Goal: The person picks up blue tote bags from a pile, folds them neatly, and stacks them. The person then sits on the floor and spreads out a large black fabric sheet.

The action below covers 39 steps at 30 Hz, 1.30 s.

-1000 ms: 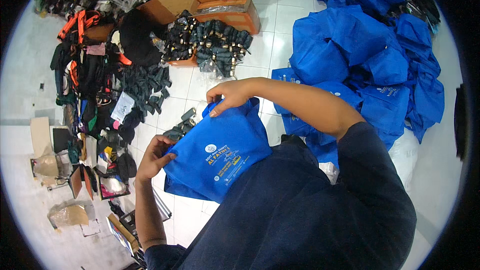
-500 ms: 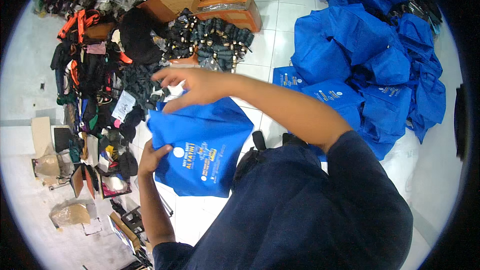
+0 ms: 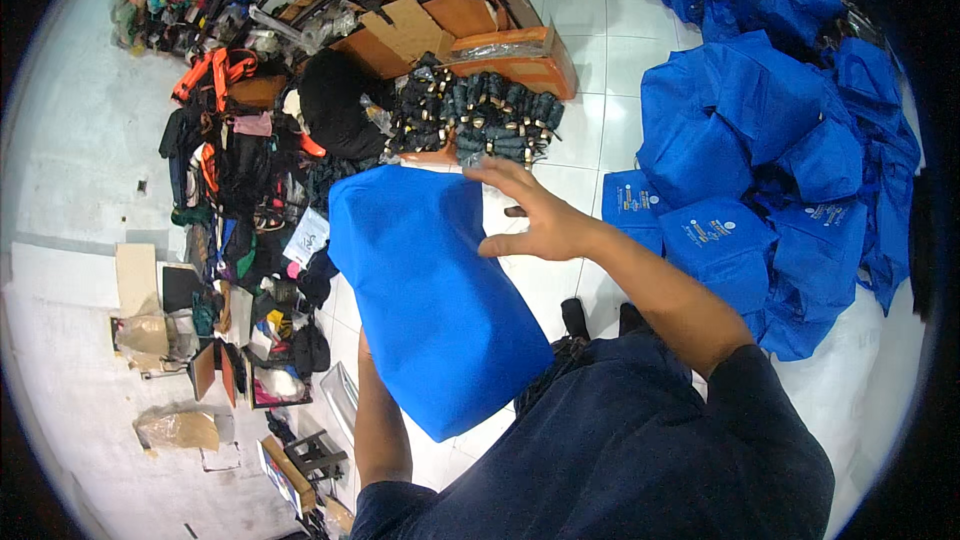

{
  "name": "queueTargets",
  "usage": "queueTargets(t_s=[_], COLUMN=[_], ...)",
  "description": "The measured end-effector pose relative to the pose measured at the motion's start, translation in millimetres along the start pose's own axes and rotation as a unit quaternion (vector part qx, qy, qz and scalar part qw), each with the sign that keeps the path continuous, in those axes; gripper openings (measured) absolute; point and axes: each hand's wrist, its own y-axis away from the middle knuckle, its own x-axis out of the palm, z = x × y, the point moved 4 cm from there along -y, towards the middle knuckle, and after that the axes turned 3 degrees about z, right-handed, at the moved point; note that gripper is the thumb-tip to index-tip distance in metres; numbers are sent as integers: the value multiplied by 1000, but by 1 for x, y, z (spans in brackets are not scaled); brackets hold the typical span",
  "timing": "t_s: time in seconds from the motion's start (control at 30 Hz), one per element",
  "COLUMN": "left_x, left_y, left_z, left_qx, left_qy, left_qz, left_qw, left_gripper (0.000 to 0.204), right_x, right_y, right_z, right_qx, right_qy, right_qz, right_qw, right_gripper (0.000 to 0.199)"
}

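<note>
A blue fabric bag (image 3: 440, 310) hangs in front of me, opened out and bulging, with a plain side facing up. My right hand (image 3: 540, 220) is beside its upper right edge, fingers and thumb spread apart and nothing in the grasp. Whether the thumb touches the fabric I cannot tell. My left forearm (image 3: 382, 430) rises from below to the bag's left side. The left hand itself is hidden behind the bag, so its fingers do not show.
Several blue bags (image 3: 715, 240) are heaped on the tiled floor at the right. Folded dark umbrellas (image 3: 510, 110) lie ahead next to a cardboard box (image 3: 520, 60). A jumble of clothes and straps (image 3: 225, 170) runs along the left wall, with a framed panel (image 3: 285, 475) nearer me.
The bag has turned from its printed side to a plain side and now looks fuller. My right hand has moved from above its top to its right side. The left hand has gone out of sight.
</note>
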Motion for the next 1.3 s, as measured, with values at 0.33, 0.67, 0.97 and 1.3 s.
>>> queueTargets(t_s=[0.33, 0.67, 0.97, 1.3], left_x=[25, 19, 13, 21], left_y=[-5, 18, 32, 38], left_z=[7, 8, 7, -43], left_qx=[25, 78, 182, 180], left_qy=[55, 107, 72, -46], left_qz=[-29, -93, -86, 77], left_qw=[998, 987, 977, 980], left_gripper=[84, 84, 83, 81], right_x=[-11, 39, 29, -5], right_y=[-47, 42, 65, -10], right_z=[-32, 0, -33, 11], right_qx=[-4, 60, -30, 143], right_qy=[-65, -27, 111, -193], right_qz=[-90, 22, -42, -31], right_qw=[994, 998, 992, 970], right_gripper=[82, 60, 26, 56])
